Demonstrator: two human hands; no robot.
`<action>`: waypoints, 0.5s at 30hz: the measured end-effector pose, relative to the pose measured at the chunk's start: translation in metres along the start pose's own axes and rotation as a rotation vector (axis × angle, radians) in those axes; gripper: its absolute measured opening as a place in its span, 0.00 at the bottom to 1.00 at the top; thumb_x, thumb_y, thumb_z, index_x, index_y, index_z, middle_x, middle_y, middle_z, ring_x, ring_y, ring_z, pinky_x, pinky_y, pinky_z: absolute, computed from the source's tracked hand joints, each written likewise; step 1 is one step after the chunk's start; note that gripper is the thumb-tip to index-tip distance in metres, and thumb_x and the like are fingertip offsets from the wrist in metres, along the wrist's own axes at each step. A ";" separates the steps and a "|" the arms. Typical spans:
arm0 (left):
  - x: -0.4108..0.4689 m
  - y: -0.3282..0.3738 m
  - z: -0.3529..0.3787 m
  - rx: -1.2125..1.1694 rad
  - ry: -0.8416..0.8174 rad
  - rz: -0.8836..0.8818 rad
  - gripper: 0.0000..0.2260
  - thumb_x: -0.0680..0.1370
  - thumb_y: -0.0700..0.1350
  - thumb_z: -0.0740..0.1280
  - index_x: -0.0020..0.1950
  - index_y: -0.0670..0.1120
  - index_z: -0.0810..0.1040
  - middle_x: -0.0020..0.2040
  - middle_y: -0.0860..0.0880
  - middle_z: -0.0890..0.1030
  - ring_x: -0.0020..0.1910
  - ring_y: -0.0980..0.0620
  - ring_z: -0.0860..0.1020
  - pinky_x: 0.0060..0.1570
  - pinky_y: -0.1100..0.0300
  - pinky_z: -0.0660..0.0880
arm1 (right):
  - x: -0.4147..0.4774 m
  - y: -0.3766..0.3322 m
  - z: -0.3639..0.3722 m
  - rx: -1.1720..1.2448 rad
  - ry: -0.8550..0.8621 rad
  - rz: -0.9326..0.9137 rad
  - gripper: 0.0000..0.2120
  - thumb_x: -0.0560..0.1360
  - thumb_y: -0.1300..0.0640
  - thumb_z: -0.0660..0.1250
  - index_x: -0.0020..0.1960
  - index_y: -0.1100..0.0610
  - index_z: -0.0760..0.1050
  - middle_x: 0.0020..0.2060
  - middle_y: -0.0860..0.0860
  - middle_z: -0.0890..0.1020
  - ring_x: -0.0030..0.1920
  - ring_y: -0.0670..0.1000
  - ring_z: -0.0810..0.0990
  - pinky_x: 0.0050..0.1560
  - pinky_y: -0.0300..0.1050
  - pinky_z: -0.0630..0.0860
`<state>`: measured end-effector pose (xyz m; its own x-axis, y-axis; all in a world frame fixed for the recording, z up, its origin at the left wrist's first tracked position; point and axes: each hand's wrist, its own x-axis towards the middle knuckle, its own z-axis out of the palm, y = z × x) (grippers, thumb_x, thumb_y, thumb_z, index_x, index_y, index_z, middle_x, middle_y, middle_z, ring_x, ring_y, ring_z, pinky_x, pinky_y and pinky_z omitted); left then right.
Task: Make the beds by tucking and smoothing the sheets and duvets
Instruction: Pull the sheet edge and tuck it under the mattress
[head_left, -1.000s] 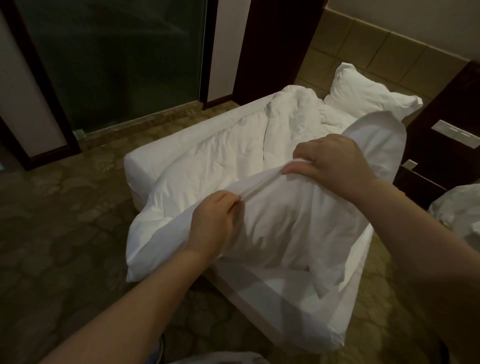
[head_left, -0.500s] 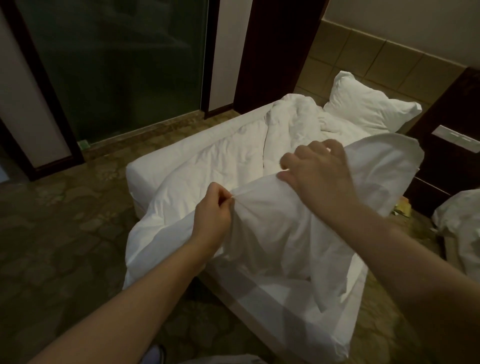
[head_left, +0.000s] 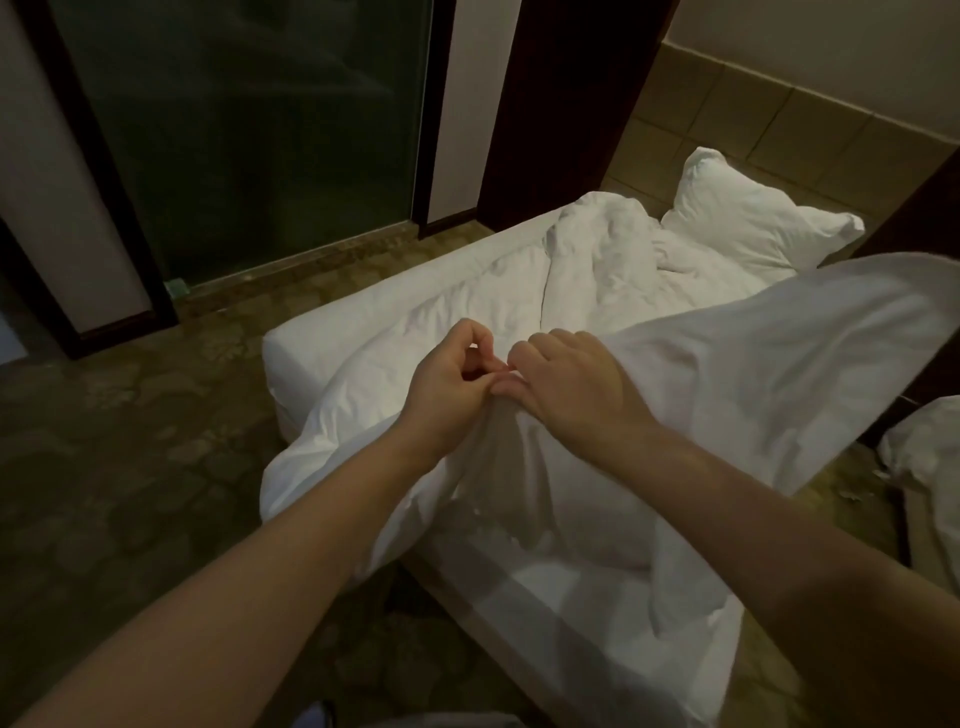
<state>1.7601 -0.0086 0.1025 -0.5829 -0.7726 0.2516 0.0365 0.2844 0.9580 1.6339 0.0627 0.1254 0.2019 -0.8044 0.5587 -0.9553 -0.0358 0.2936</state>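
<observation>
A dim room with a patterned floor (head_left: 130, 426) and a dark glass door (head_left: 249, 130) far left. The bed (head_left: 363, 312) runs from near me to the far right, with its pillow (head_left: 753, 223) at the far end. The crumpled duvet (head_left: 753, 374) lies along it. My left hand (head_left: 452, 387) and right hand (head_left: 574, 392), touching, both pinch its raised near edge.
</observation>
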 end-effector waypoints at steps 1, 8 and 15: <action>0.002 -0.002 -0.001 -0.015 -0.006 0.010 0.10 0.77 0.39 0.66 0.42 0.52 0.69 0.40 0.51 0.77 0.40 0.56 0.77 0.42 0.70 0.76 | 0.004 0.005 0.002 0.001 0.010 -0.043 0.20 0.76 0.44 0.54 0.34 0.56 0.72 0.26 0.50 0.74 0.26 0.51 0.72 0.30 0.40 0.64; 0.005 -0.020 -0.010 -0.083 -0.106 0.019 0.05 0.77 0.42 0.66 0.44 0.50 0.73 0.40 0.54 0.78 0.42 0.57 0.77 0.47 0.65 0.75 | 0.019 0.025 0.009 -0.042 0.004 -0.198 0.26 0.77 0.40 0.52 0.30 0.57 0.72 0.23 0.51 0.73 0.21 0.52 0.71 0.24 0.39 0.63; -0.015 -0.043 -0.003 0.239 0.146 0.111 0.08 0.78 0.44 0.65 0.45 0.58 0.72 0.43 0.62 0.75 0.45 0.64 0.75 0.48 0.74 0.71 | 0.044 0.055 -0.004 0.053 -0.056 -0.072 0.24 0.75 0.38 0.54 0.32 0.55 0.74 0.26 0.50 0.77 0.25 0.53 0.76 0.29 0.39 0.64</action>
<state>1.7702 -0.0110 0.0578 -0.4621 -0.7981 0.3866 -0.1086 0.4836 0.8685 1.5910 0.0279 0.1690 0.2597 -0.8304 0.4929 -0.9490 -0.1250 0.2896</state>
